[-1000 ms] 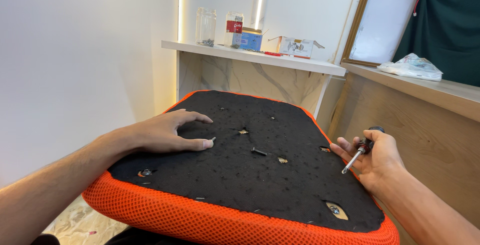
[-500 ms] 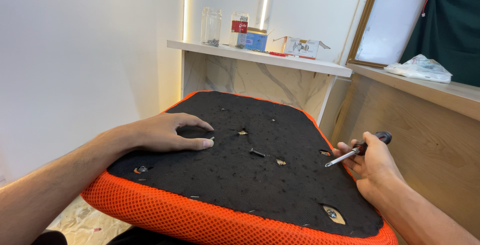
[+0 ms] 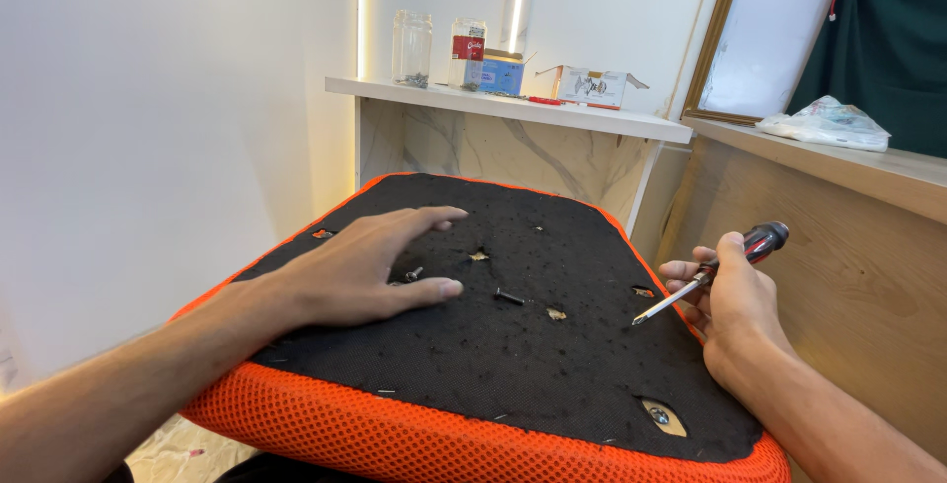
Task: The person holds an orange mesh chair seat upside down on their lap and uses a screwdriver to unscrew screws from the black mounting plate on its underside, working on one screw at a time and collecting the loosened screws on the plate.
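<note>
Left hand: the left hand (image 3: 370, 271) lies palm down on the black underside of the seat cushion (image 3: 513, 365), fingers spread apart and flat, clamped on nothing
Right hand: the right hand (image 3: 735, 305) is closed around the handle of a screwdriver (image 3: 715, 271) at the cushion's right edge, with the metal tip pointing down and left toward the black fabric
Seat cushion: it lies upside down in front of the person, black fabric on top, with an orange mesh border around the rim
Loose screws: one black screw (image 3: 510, 297) lies on the fabric just beside the left thumb; a smaller screw (image 3: 413, 274) sits between the left thumb and forefinger
Holes: several small torn holes show light wood beneath the fabric; one hole (image 3: 663, 417) near the front right corner has a screw head in it
Shelf: a white shelf (image 3: 513, 108) behind the cushion carries two glass jars (image 3: 412, 47), a small blue box (image 3: 503, 74) and an open cardboard box (image 3: 592, 85)
Ledge: a crumpled plastic bag (image 3: 824, 123) rests on the wooden ledge to the right
</note>
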